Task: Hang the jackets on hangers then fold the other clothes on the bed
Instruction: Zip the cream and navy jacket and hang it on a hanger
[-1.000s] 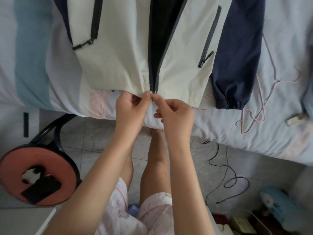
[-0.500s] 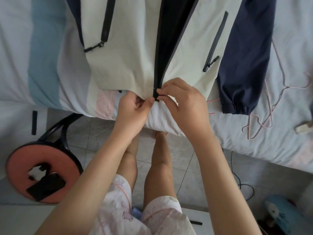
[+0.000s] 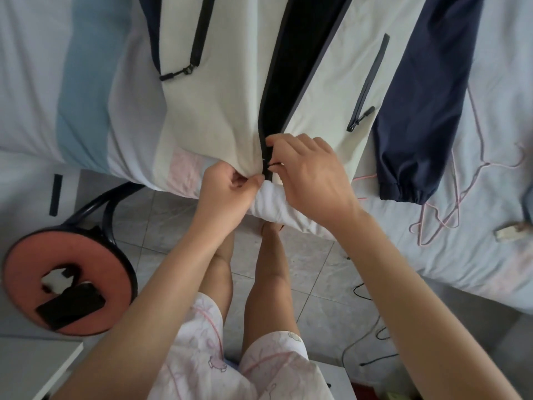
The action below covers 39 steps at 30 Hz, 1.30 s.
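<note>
Right hand (image 3: 311, 174) higher on jacket zipper (image 3: 266, 131); slider (image 3: 272, 166) barely visible.

Bright, soft daylight lies evenly over everything, with faint, diffuse shadows. The wide lens bows the edges; detail looks slightly soft.

Left hand (image 3: 227, 194) pinches the hem of the cream jacket (image 3: 219, 105), right beside the zipper (image 3: 266, 157). Right hand (image 3: 311, 174) is curled over the zipper's bottom end, fingertips pinching it. The jacket lies front-up on the bed (image 3: 476, 269), hem at the mattress edge. Above the hands the front gapes, dark lining showing. Its navy sleeve (image 3: 418, 111) lies out to the right, with pink wire hangers (image 3: 450, 215) on the sheet just beyond. Down left, a red stool (image 3: 95, 255) carries a flat black object (image 3: 72, 306).
</note>
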Each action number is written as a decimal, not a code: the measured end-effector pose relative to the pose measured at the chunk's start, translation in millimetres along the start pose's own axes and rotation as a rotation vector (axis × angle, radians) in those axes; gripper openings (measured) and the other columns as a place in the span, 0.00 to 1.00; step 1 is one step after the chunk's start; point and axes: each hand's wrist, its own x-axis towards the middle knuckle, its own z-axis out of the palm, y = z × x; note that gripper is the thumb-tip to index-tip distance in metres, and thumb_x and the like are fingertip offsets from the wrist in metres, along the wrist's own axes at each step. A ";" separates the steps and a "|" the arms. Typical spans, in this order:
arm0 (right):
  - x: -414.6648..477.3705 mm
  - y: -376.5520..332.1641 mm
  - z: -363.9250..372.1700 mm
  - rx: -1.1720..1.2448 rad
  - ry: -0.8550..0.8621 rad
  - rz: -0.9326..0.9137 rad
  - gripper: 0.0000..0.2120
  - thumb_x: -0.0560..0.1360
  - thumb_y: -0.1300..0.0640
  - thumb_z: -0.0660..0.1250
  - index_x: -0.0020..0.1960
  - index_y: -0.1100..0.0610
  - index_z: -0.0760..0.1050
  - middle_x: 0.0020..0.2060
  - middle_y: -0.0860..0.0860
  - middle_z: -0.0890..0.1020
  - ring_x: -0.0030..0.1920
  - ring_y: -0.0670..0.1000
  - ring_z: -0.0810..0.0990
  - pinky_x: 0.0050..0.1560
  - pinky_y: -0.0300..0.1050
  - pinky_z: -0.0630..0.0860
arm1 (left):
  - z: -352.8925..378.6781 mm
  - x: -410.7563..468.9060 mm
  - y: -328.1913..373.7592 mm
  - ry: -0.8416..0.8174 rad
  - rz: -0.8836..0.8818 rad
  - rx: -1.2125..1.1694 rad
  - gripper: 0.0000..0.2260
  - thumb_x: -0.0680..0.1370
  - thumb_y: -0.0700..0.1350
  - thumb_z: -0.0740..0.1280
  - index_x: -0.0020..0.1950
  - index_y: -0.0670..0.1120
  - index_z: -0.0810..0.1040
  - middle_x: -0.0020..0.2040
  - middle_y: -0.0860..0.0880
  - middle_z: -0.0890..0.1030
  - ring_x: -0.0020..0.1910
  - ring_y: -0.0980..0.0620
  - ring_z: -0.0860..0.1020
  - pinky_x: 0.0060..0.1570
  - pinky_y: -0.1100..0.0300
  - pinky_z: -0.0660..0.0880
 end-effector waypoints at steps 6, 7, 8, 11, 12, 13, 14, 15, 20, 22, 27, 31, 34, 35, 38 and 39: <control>20.3 -0.6 -7.7 -0.063 -0.082 -0.062 0.08 0.74 0.58 0.57 0.43 0.59 0.75 0.41 0.51 0.80 0.35 0.55 0.76 0.40 0.48 0.67 | -12.2 -2.2 -0.1 0.042 -0.037 -0.049 0.07 0.74 0.37 0.69 0.40 0.34 0.76 0.35 0.40 0.80 0.33 0.52 0.78 0.36 0.60 0.74; 21.2 0.0 -9.0 -0.070 -0.091 -0.053 0.09 0.74 0.57 0.57 0.43 0.59 0.74 0.41 0.51 0.80 0.35 0.55 0.76 0.41 0.48 0.66 | -12.1 -2.5 -0.3 0.038 -0.045 -0.054 0.06 0.74 0.37 0.69 0.39 0.35 0.76 0.34 0.42 0.80 0.33 0.53 0.78 0.36 0.60 0.75; 22.2 0.4 -9.5 -0.073 -0.096 -0.044 0.10 0.74 0.57 0.56 0.44 0.59 0.74 0.42 0.51 0.80 0.35 0.55 0.76 0.41 0.48 0.67 | -12.6 -3.1 -1.4 0.033 -0.043 -0.055 0.05 0.74 0.37 0.69 0.40 0.35 0.77 0.35 0.41 0.80 0.34 0.52 0.79 0.37 0.59 0.76; 29.2 2.1 -10.0 -0.093 -0.084 -0.046 0.10 0.75 0.56 0.56 0.45 0.59 0.74 0.44 0.51 0.80 0.36 0.55 0.77 0.43 0.51 0.68 | -21.0 -5.0 -2.8 0.012 -0.017 -0.069 0.05 0.74 0.36 0.69 0.45 0.34 0.78 0.39 0.40 0.82 0.40 0.49 0.81 0.42 0.56 0.78; 32.5 2.1 -10.7 -0.108 -0.073 -0.053 0.10 0.76 0.55 0.57 0.45 0.59 0.74 0.44 0.51 0.80 0.36 0.55 0.77 0.43 0.51 0.68 | -25.0 -5.3 -2.8 0.007 -0.004 -0.072 0.04 0.74 0.36 0.69 0.46 0.35 0.79 0.40 0.41 0.83 0.40 0.51 0.82 0.43 0.58 0.78; 35.7 2.8 -11.9 -0.124 -0.059 -0.058 0.10 0.76 0.55 0.57 0.45 0.59 0.74 0.44 0.51 0.80 0.36 0.55 0.77 0.43 0.51 0.68 | -28.4 -5.4 -2.2 0.002 0.008 -0.073 0.04 0.73 0.36 0.69 0.46 0.36 0.79 0.40 0.43 0.83 0.40 0.53 0.81 0.43 0.60 0.77; 39.3 2.6 -13.1 -0.135 -0.049 -0.066 0.10 0.76 0.55 0.57 0.44 0.58 0.74 0.43 0.51 0.80 0.35 0.55 0.76 0.43 0.51 0.68 | -32.5 -6.0 -1.2 0.005 0.018 -0.078 0.03 0.73 0.36 0.69 0.46 0.37 0.79 0.40 0.44 0.83 0.40 0.54 0.81 0.43 0.61 0.77; 42.4 1.6 -13.8 -0.139 -0.042 -0.072 0.10 0.76 0.54 0.58 0.44 0.58 0.74 0.43 0.51 0.80 0.35 0.55 0.76 0.43 0.51 0.68 | -36.3 -6.3 -0.6 0.009 0.028 -0.078 0.03 0.73 0.36 0.69 0.46 0.37 0.79 0.40 0.45 0.83 0.40 0.55 0.81 0.42 0.62 0.77; 50.0 -10.0 -15.7 -0.110 -0.019 -0.077 0.08 0.76 0.55 0.59 0.44 0.58 0.74 0.43 0.50 0.80 0.35 0.54 0.76 0.44 0.49 0.65 | -53.5 -8.0 1.6 -0.001 0.043 -0.127 0.04 0.73 0.35 0.69 0.48 0.39 0.79 0.42 0.47 0.83 0.41 0.57 0.81 0.44 0.64 0.77; 53.4 -13.4 -18.0 -0.061 -0.032 -0.065 0.07 0.75 0.55 0.60 0.44 0.57 0.73 0.43 0.49 0.79 0.36 0.53 0.77 0.46 0.49 0.65 | -59.9 -8.9 2.3 -0.019 0.058 -0.100 0.05 0.73 0.35 0.69 0.48 0.38 0.79 0.43 0.45 0.83 0.43 0.55 0.82 0.46 0.62 0.77; 76.9 -8.7 -32.6 0.105 -0.159 -0.051 0.06 0.75 0.55 0.61 0.45 0.58 0.73 0.41 0.47 0.79 0.37 0.51 0.77 0.51 0.43 0.63 | -78.5 -12.5 6.3 -0.049 0.101 -0.093 0.06 0.73 0.36 0.70 0.43 0.47 0.78 0.42 0.49 0.83 0.42 0.58 0.81 0.44 0.67 0.77; 91.6 -2.0 -42.8 0.102 -0.141 0.008 0.06 0.76 0.54 0.63 0.44 0.57 0.73 0.37 0.49 0.80 0.36 0.51 0.78 0.50 0.41 0.60 | -93.2 -16.0 11.3 -0.060 0.116 -0.101 0.08 0.73 0.36 0.70 0.41 0.49 0.77 0.39 0.53 0.82 0.38 0.62 0.81 0.39 0.71 0.76; 88.6 -18.2 -44.4 0.148 -0.115 0.084 0.05 0.76 0.58 0.64 0.43 0.58 0.72 0.35 0.50 0.79 0.33 0.52 0.76 0.48 0.42 0.64 | -102.5 -20.5 11.4 -0.092 0.094 -0.128 0.07 0.74 0.36 0.69 0.45 0.48 0.78 0.41 0.54 0.83 0.40 0.64 0.81 0.39 0.73 0.74; 84.8 -28.5 -46.0 0.177 -0.092 0.103 0.05 0.76 0.60 0.64 0.42 0.59 0.72 0.34 0.49 0.77 0.32 0.51 0.74 0.45 0.43 0.65 | -105.8 -24.0 11.7 -0.080 0.070 -0.189 0.09 0.75 0.35 0.67 0.48 0.49 0.78 0.42 0.55 0.83 0.41 0.64 0.80 0.40 0.74 0.74; 72.0 -61.0 -63.0 0.288 -0.006 0.187 0.05 0.76 0.63 0.63 0.41 0.62 0.71 0.32 0.52 0.76 0.31 0.52 0.72 0.35 0.44 0.65 | -109.5 -41.3 16.7 0.015 -0.031 -0.492 0.13 0.76 0.35 0.64 0.58 0.47 0.76 0.49 0.57 0.82 0.51 0.62 0.80 0.50 0.72 0.73; 68.1 -72.7 -73.7 0.341 0.029 0.227 0.05 0.76 0.63 0.63 0.42 0.63 0.71 0.33 0.54 0.77 0.33 0.54 0.73 0.35 0.46 0.67 | -110.5 -49.6 24.1 0.030 -0.032 -0.567 0.15 0.76 0.38 0.66 0.62 0.47 0.74 0.54 0.55 0.82 0.56 0.59 0.78 0.55 0.68 0.73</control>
